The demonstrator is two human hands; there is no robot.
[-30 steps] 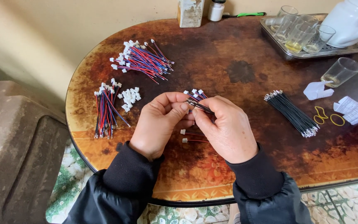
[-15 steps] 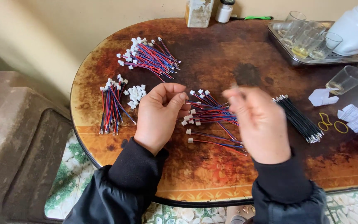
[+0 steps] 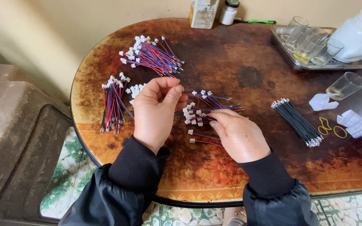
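Note:
A loose pile of red-and-blue wires with white connectors [image 3: 208, 104] lies at the middle of the round brown table [image 3: 248, 54]. My right hand [image 3: 237, 134] rests at the pile's near side, thumb and forefinger pinched on one wire there. My left hand [image 3: 158, 111] hovers just left of the pile with fingers curled and thumb against forefinger; I cannot see anything between them. Two single wires [image 3: 202, 139] lie just below the pile, by my right hand.
Two more wire bundles lie at far left [image 3: 153, 56] and left [image 3: 112, 104], with loose white connectors [image 3: 135, 89] between. Black wires [image 3: 298, 122], yellow rubber bands [image 3: 332, 127], paper slips [image 3: 359, 121], a tipped glass [image 3: 346, 86], a metal tray [image 3: 332, 62] with glasses and a white teapot [image 3: 359, 35] sit right.
My hands were together holding a wire. The right hand swung out to the right, then came back down onto the loose pile. The left hand has stayed about where it was.

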